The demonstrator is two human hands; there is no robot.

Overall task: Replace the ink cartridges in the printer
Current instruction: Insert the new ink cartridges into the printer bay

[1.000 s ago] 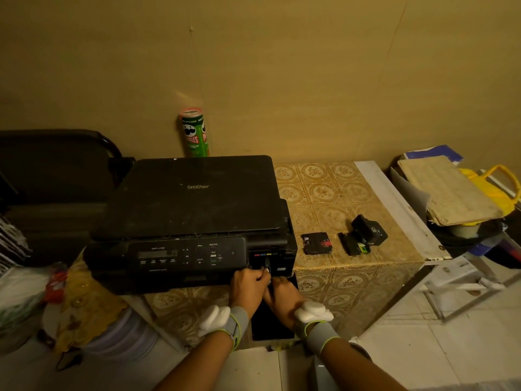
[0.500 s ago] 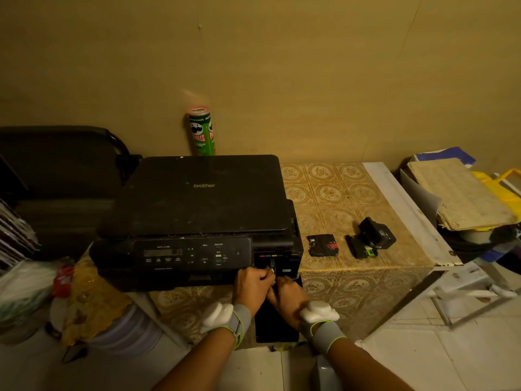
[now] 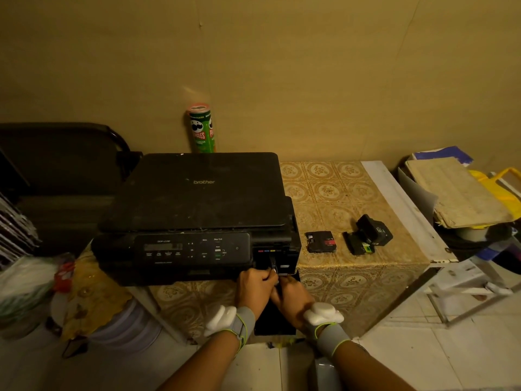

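A black Brother printer stands on the left of a table. Its cartridge bay at the front right is open, and the bay door hangs down below it. A thin black ink cartridge sticks out of the bay. My left hand pinches its lower end. My right hand presses against the left hand just under the bay, its fingertips hidden. Loose cartridges lie on the cloth to the right: one with a red label, one with a green label and a black one.
The table carries a gold patterned cloth. A green crisp tube stands behind the printer by the wall. A dark chair is at the left, with bags below it. Stacked papers and a white rack are at the right.
Both hands stay together at the cartridge bay. Only the view has shifted a little.
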